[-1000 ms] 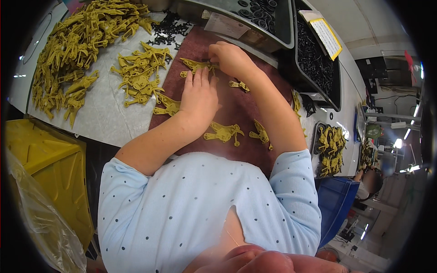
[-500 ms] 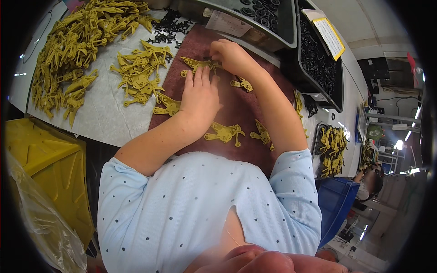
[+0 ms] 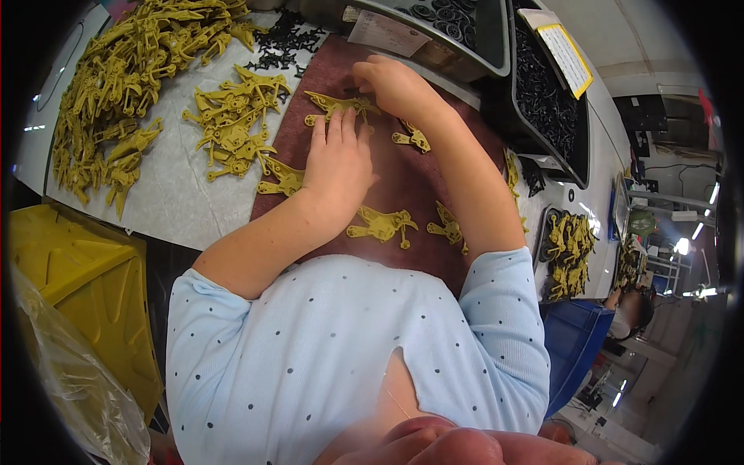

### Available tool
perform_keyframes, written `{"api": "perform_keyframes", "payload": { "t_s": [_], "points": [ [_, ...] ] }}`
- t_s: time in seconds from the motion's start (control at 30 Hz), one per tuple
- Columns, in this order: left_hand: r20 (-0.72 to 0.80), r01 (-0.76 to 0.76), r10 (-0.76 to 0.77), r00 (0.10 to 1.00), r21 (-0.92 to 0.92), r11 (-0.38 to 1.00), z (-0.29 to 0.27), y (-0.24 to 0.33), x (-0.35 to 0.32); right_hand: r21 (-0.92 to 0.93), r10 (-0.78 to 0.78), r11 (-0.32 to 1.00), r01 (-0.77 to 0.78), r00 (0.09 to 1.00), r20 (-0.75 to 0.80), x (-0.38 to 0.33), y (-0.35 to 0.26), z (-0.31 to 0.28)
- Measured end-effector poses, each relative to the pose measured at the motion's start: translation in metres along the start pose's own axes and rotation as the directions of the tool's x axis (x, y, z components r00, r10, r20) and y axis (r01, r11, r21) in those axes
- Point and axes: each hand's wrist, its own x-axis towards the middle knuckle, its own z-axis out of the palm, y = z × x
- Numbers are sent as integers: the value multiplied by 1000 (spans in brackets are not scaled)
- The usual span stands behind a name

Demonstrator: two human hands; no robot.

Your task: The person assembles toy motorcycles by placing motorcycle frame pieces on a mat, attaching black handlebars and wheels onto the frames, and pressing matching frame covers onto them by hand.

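On a dark red mat [image 3: 403, 182], my left hand [image 3: 339, 161] lies with its fingers stretched out, the tips on the near side of a yellow plastic part [image 3: 327, 102]. That part has a pointed end and small round ends. Just beyond it is my right hand [image 3: 387, 81], its fingers bent and pressed together at the part's far edge. Whatever those fingers hold, if anything, is hidden. More yellow parts lie on the mat: one by my left wrist [image 3: 284, 178], one nearer my body [image 3: 381, 225], and smaller-looking ones beside my right forearm [image 3: 414, 138].
To the left are a large heap of yellow parts [image 3: 128, 74] and a smaller pile [image 3: 236, 120]. Small black pieces [image 3: 288, 43] lie behind. Bins of black wheels [image 3: 443, 22] and black pieces [image 3: 546, 97] stand at the back right. A tray of yellow parts [image 3: 570, 252] sits right.
My right hand has shifted slightly away from me, off the yellow part toward its far edge. My left hand stays at the part with fingers stretched out.
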Motion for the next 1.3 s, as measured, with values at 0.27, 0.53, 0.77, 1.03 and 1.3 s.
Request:
{"api": "perform_keyframes", "payload": {
  "t_s": [0.27,0.53,0.77,1.03,1.3],
  "points": [
    [34,0,-1,999,25,1000,0,-2,5,-266,68,962,-61,998,15,-3,-13,15],
    [13,-19,19,1000,34,999,1,-4,2,127,-15,992,27,996,-89,-9,24,14],
    [4,-21,21,1000,10,1000,5,-5,0,111,306,941,-319,944,123,8,-6,1],
    [0,-44,44,999,4,999,1,-4,-2,-116,369,929,-350,898,240,28,-9,5],
    [17,-28,29,999,-16,999,0,-4,-1,23,276,961,-276,949,-152,21,-3,2]
  ]
}}
